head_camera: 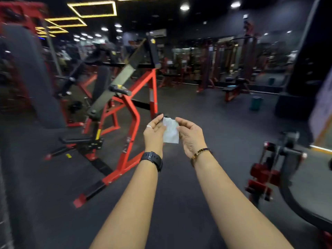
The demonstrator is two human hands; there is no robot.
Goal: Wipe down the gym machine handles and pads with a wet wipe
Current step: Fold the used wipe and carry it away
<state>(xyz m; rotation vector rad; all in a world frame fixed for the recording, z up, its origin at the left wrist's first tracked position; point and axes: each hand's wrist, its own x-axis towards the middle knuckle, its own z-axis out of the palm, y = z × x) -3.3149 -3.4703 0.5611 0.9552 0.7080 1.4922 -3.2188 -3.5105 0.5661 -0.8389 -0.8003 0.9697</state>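
Both my arms reach out in front of me over the dark gym floor. My left hand (pixel 153 133) and my right hand (pixel 190 135) each pinch a top corner of a small white wet wipe (pixel 170 132), which hangs flat between them. To the left stands a red and black plate-loaded gym machine (pixel 129 112). Its black handle (pixel 120 90) sticks out at mid height, and its black seat pad (pixel 75 140) sits low. The hands are well to the right of the machine and touch none of it.
A large dark upright pad (pixel 34 78) fills the far left. Another red and black machine (pixel 274 168) stands at the right edge. A bench (pixel 233 89) and a green bin (pixel 256 103) lie further back. Dark rubber floor (pixel 179 186) stretches ahead.
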